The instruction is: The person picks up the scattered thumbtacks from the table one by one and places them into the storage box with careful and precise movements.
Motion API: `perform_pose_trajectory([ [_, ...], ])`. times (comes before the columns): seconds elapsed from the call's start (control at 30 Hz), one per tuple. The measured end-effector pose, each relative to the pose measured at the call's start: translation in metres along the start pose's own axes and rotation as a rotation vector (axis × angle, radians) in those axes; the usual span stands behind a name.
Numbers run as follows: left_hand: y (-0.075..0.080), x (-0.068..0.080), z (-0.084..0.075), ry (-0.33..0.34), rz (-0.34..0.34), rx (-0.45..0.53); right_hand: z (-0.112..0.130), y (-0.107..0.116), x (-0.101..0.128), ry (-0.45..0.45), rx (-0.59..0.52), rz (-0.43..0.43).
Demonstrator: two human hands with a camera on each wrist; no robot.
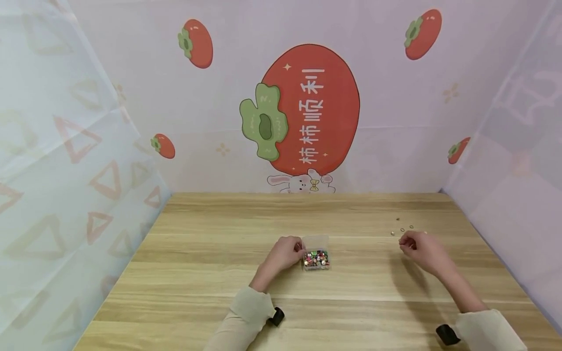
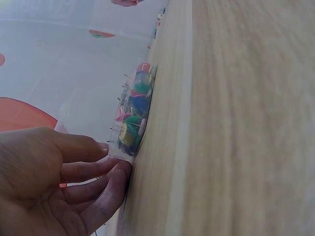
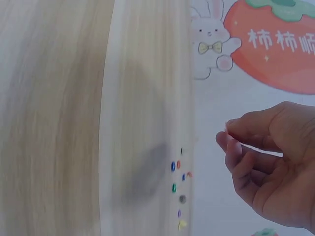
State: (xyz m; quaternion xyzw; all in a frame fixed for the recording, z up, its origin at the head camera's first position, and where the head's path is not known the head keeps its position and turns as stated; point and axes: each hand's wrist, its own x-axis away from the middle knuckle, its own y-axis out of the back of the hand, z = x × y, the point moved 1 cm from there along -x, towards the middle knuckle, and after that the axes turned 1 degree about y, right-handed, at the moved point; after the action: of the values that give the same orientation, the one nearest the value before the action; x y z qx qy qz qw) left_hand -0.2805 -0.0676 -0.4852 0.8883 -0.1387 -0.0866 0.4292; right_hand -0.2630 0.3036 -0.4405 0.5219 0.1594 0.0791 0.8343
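Observation:
A small clear plastic box (image 1: 316,261), its lid (image 1: 315,242) tipped back, holds many coloured thumbtacks (image 2: 140,103). My left hand (image 1: 285,252) grips its left end; in the left wrist view the thumb is at the upper edge and the fingers are at the side near the tabletop. Off to the right, my right hand (image 1: 423,249) is raised over the table with thumb and forefinger pinched together. A tiny pale reddish thumbtack (image 3: 226,130) shows between those fingertips, mostly hidden. Several loose thumbtacks (image 3: 173,188) lie scattered on the wood near this hand.
The wooden table (image 1: 210,219) meets a printed backdrop (image 1: 386,161) at its far edge, with cloth walls (image 1: 66,161) on both sides. A black band (image 1: 448,335) is at the right sleeve and another black band (image 1: 276,317) at the left.

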Motion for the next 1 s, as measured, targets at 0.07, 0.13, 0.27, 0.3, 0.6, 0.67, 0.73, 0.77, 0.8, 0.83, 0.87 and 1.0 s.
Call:
perform_pose_trajectory([
  [0.07,0.000,0.000,0.000,0.000,0.003,-0.001,0.006,-0.002,0.000,0.014,-0.003,-0.014],
  [0.13,0.000,0.000,0.000,-0.002,0.005,-0.001,0.012,-0.003,-0.001,0.030,-0.009,-0.030],
  [0.27,-0.001,0.000,0.000,0.004,0.008,0.001,0.027,-0.004,-0.004,0.056,-0.015,-0.048],
  [0.3,-0.001,0.000,0.000,0.006,0.008,0.002,0.030,-0.004,-0.005,0.062,-0.009,-0.052],
  [0.6,0.000,0.001,-0.002,0.007,0.006,0.003,0.053,-0.016,-0.017,0.084,-0.076,-0.037],
  [0.67,0.000,0.001,-0.002,0.004,0.010,0.005,0.058,-0.020,-0.020,0.090,-0.091,-0.041],
  [0.73,0.001,0.001,-0.002,0.002,0.011,0.010,0.063,-0.023,-0.022,0.097,-0.104,-0.044],
  [0.77,0.001,0.002,-0.002,0.003,0.011,0.011,0.065,-0.025,-0.024,0.102,-0.109,-0.044],
  [0.8,0.002,0.002,-0.002,0.002,0.011,0.014,0.067,-0.027,-0.025,0.102,-0.114,-0.044],
  [0.83,0.002,0.002,-0.002,0.002,0.012,0.017,0.070,-0.029,-0.027,0.105,-0.121,-0.040],
  [0.87,0.002,0.002,-0.002,0.001,0.011,0.021,0.072,-0.032,-0.029,0.108,-0.123,-0.036],
  [1.0,0.003,0.003,-0.002,-0.003,0.012,0.022,0.082,-0.041,-0.034,0.119,-0.140,-0.016],
])
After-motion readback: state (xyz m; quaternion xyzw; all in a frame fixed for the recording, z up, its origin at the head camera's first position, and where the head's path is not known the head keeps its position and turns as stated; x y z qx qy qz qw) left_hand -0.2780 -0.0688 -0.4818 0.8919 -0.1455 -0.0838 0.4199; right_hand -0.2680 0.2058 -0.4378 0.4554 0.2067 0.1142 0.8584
